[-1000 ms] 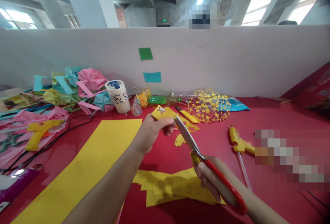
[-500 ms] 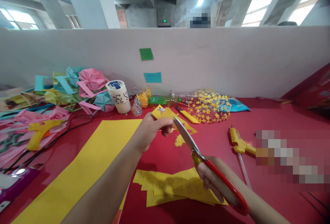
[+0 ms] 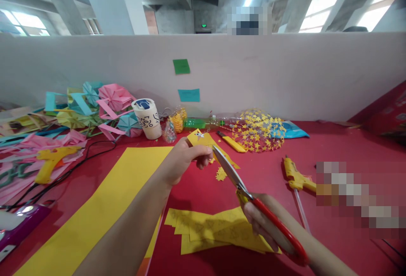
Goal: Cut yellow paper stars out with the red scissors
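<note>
Pinched in my left hand [image 3: 187, 157] is a strip of yellow paper [image 3: 207, 138] with a star-shaped hole near its upper end. My right hand [image 3: 260, 214] grips scissors [image 3: 233, 174] with red handles, their blades pointing up and left. The blade tips meet the paper beside my left thumb. Below the strip lies a small heap of cut yellow stars [image 3: 221, 174]. Nearer to me, under my right hand, several yellow paper strips [image 3: 209, 229] with faint drawn outlines are spread in overlapping layers.
A large yellow sheet [image 3: 104, 195] lies under my left forearm. Farther back stand a white patterned cup [image 3: 147, 119], a green bottle [image 3: 195, 122], a yellow cutter [image 3: 233, 142] and a star-covered clear balloon [image 3: 258, 130]. Glue guns lie left [image 3: 50, 164] and right [image 3: 296, 176].
The lower end of the paper strip has shifted slightly down and left. Both hands stay nearly in place, and the view has moved a little.
</note>
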Demonstrator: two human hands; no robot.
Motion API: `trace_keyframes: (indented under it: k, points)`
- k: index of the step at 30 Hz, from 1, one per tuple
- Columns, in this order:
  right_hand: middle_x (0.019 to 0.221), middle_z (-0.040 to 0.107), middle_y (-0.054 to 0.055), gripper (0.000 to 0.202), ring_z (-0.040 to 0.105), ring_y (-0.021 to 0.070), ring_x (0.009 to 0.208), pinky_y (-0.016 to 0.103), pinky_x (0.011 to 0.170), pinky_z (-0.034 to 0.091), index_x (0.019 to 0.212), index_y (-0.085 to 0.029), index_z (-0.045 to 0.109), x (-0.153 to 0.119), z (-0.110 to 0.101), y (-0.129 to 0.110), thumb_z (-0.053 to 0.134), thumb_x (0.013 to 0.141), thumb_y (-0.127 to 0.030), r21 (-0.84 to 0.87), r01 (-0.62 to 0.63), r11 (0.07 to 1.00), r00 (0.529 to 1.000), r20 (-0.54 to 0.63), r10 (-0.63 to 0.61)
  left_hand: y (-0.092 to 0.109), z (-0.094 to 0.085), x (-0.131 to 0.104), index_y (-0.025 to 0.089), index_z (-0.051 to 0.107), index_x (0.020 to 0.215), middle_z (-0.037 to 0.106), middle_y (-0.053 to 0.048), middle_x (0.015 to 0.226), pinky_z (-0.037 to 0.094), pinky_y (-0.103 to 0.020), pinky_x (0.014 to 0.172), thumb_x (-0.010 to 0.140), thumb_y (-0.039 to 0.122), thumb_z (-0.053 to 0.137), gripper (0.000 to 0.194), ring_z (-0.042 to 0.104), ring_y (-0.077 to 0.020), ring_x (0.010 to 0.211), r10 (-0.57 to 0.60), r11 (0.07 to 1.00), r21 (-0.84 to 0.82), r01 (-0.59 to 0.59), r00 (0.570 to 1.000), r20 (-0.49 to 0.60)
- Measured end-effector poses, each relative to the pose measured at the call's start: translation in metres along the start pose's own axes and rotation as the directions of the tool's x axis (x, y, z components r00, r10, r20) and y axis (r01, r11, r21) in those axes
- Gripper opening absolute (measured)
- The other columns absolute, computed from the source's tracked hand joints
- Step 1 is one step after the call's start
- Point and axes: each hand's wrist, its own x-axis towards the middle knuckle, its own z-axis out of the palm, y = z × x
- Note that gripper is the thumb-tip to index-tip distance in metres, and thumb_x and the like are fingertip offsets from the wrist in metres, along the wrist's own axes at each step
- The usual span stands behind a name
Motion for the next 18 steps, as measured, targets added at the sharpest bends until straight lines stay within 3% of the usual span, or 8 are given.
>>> trace_keyframes:
  k: [7,18]
  points:
    - [0.042,0.032,-0.007,0.051,0.028,0.0061,0.033,0.020,0.032,0.021,0.059,-0.021,0.039,0.008,0.002,0.013,0.048,0.075,-0.069,-0.009,-0.024,1.000,1.000,0.014,0.024,0.000,-0.002,0.000,0.014,0.062,0.058,0.056,0.000,0.054,0.039,-0.022,0.049,0.074,0.021,0.058,0.018,0.050,-0.0100,0.050,-0.020,1.000,-0.005,0.020,1.000,0.011]
    - [0.045,0.039,-0.007,0.055,0.032,0.0043,0.030,0.015,0.027,0.021,0.060,-0.020,0.039,-0.002,-0.001,-0.007,0.043,0.075,-0.073,0.018,-0.005,1.000,1.000,0.007,0.005,-0.002,0.000,0.002,0.015,0.057,0.057,0.056,0.001,0.054,0.041,-0.022,0.053,0.077,0.026,0.057,0.023,0.051,-0.0095,0.051,0.042,0.998,0.047,-0.039,0.996,-0.080]
